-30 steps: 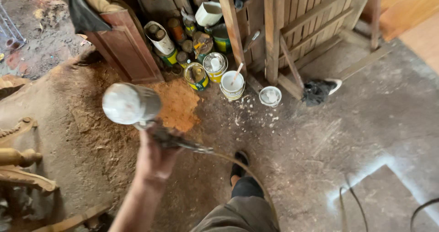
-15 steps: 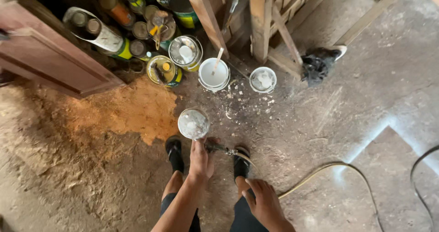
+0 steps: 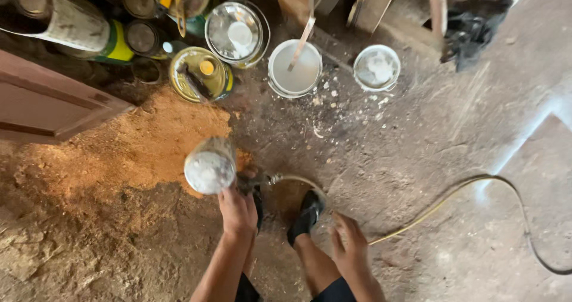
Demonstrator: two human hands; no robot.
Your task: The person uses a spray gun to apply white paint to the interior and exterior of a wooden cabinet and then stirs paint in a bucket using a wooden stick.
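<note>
My left hand (image 3: 237, 211) grips the handle of a paint spray gun whose round metal cup (image 3: 209, 165) is crusted white and stands above the sawdust's edge. A yellowish air hose (image 3: 453, 196) runs from the gun across the concrete floor to the right. Holding nothing, my right hand (image 3: 351, 245) hovers with spread fingers beside my knee, close to the hose. My black shoe (image 3: 307, 215) is planted between the two hands.
An open white paint bucket (image 3: 295, 72) with a stir stick and a small white tub (image 3: 376, 68) stand ahead. Several tins, one yellow-green (image 3: 199, 74), crowd the back left. A wooden panel (image 3: 47, 105) lies left, orange sawdust (image 3: 143, 144) beside it, a black rag (image 3: 476, 25) far right.
The view has dropped closer to the floor. The spray gun has come from the left toward the middle, near my feet. My right hand has entered the view, lower right.
</note>
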